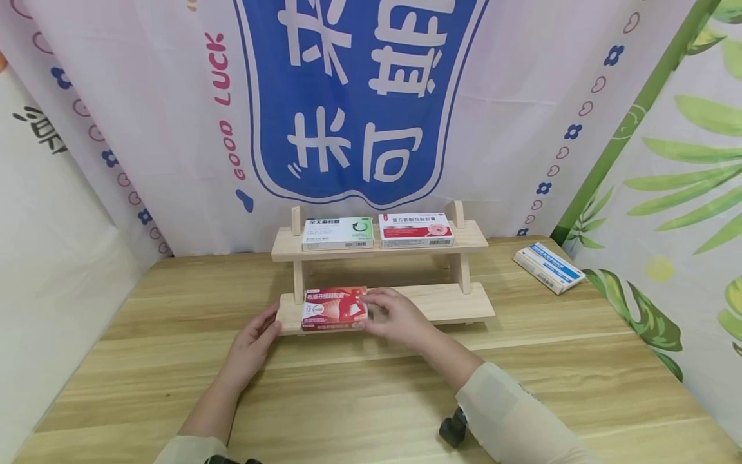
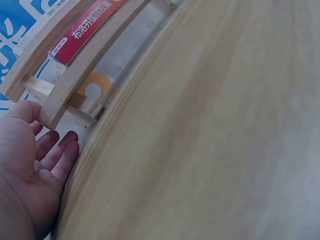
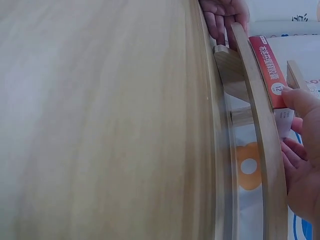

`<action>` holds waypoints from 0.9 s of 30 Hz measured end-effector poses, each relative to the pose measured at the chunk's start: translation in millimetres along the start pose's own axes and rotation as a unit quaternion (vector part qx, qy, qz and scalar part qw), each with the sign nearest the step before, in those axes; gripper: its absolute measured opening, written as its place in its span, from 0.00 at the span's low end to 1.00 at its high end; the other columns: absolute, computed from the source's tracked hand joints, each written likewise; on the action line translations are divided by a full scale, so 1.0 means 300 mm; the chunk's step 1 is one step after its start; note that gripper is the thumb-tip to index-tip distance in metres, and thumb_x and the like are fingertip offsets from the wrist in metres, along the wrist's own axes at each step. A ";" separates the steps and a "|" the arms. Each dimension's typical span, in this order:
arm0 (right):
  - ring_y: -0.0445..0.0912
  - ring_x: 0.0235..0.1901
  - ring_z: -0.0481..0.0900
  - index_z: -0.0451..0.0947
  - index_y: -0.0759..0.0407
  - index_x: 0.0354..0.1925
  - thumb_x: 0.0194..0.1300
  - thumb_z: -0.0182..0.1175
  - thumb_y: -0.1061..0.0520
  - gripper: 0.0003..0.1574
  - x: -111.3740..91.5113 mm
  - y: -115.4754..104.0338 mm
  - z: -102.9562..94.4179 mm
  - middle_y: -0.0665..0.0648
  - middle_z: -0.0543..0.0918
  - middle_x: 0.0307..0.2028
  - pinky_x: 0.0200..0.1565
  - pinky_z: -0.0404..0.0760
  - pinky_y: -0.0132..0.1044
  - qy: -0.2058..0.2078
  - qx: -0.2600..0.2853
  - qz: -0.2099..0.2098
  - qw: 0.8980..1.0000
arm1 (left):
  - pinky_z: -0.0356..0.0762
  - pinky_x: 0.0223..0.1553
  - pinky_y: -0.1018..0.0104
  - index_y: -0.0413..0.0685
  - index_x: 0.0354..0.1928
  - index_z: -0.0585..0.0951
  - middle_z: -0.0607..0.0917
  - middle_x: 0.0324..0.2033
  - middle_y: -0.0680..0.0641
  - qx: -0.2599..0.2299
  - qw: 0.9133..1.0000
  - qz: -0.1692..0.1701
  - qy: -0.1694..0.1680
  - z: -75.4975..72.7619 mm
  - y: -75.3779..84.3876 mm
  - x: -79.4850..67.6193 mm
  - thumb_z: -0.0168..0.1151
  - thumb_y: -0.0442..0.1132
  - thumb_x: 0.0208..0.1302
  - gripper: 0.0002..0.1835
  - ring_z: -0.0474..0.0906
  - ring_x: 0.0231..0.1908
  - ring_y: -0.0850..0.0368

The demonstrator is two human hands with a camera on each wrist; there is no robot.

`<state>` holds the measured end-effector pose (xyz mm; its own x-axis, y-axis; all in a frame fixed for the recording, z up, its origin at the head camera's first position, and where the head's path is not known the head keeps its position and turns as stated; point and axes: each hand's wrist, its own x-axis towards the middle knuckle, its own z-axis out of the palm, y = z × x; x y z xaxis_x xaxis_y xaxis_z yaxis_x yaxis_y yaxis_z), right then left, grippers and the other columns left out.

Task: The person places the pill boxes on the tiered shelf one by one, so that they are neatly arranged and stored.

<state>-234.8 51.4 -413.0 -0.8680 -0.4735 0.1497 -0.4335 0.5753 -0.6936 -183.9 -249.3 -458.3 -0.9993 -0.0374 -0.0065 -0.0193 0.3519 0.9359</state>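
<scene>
A red medicine box (image 1: 334,308) lies at the left part of the lower tier of a two-tier wooden display shelf (image 1: 440,306). My right hand (image 1: 400,316) pinches the box's right end, with the thumb at its front corner in the right wrist view and the other fingers behind it. My left hand (image 1: 250,345) holds the left end of the lower tier. In the left wrist view its thumb is up against the board's end, and the remaining fingers (image 2: 60,155) curve below.
On the upper tier sit a white-and-green box (image 1: 338,233) and a white-and-red box (image 1: 415,230). Another box, white and blue (image 1: 549,267), lies at the table's right rear. Behind the wooden table (image 1: 348,399) hangs a printed cloth (image 1: 510,77).
</scene>
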 end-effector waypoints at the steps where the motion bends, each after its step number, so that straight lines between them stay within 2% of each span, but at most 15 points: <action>1: 0.56 0.64 0.72 0.78 0.53 0.60 0.57 0.71 0.46 0.34 0.000 0.001 0.002 0.59 0.76 0.62 0.69 0.69 0.52 0.001 0.002 0.000 1.000 | 0.65 0.53 0.92 0.44 0.74 0.60 0.62 0.73 0.38 0.000 1.000 0.000 -0.001 0.000 0.002 -0.001 0.49 0.47 0.76 0.29 0.60 0.72 0.44; 6: 0.56 0.64 0.72 0.77 0.53 0.61 0.58 0.71 0.48 0.33 -0.001 0.005 0.008 0.58 0.76 0.62 0.69 0.69 0.52 0.001 0.002 0.002 1.000 | 0.67 0.55 0.90 0.44 0.74 0.60 0.61 0.73 0.38 -0.001 1.000 -0.002 -0.003 0.001 0.007 -0.005 0.48 0.45 0.76 0.29 0.60 0.72 0.45; 14: 0.56 0.64 0.72 0.76 0.53 0.61 0.57 0.71 0.45 0.36 -0.024 0.021 -0.013 0.59 0.75 0.63 0.68 0.70 0.53 0.016 0.029 0.021 0.999 | 0.64 0.52 0.94 0.44 0.74 0.60 0.61 0.73 0.39 0.006 1.000 -0.007 0.000 0.003 0.005 -0.009 0.48 0.47 0.76 0.29 0.60 0.72 0.45; 19: 0.54 0.63 0.74 0.75 0.50 0.62 0.58 0.70 0.47 0.34 -0.057 0.038 -0.064 0.55 0.75 0.63 0.68 0.71 0.52 0.032 0.053 0.046 0.997 | 0.63 0.52 0.94 0.45 0.74 0.60 0.61 0.74 0.39 0.004 1.000 -0.008 0.002 0.000 0.008 -0.009 0.48 0.47 0.77 0.29 0.59 0.72 0.45; 27: 0.61 0.64 0.72 0.73 0.56 0.64 0.61 0.68 0.48 0.35 -0.117 0.097 -0.179 0.58 0.75 0.63 0.67 0.71 0.55 0.063 0.056 0.046 0.995 | 0.62 0.53 0.94 0.44 0.74 0.60 0.60 0.74 0.39 0.009 1.000 -0.007 -0.001 0.000 0.012 -0.005 0.48 0.47 0.77 0.29 0.58 0.73 0.45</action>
<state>-230.0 120.6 -400.5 -0.9292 -0.3308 0.1646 -0.3275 0.5312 -0.7814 -182.6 -248.0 -454.9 -0.9990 -0.0412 -0.0192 -0.0331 0.3687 0.9290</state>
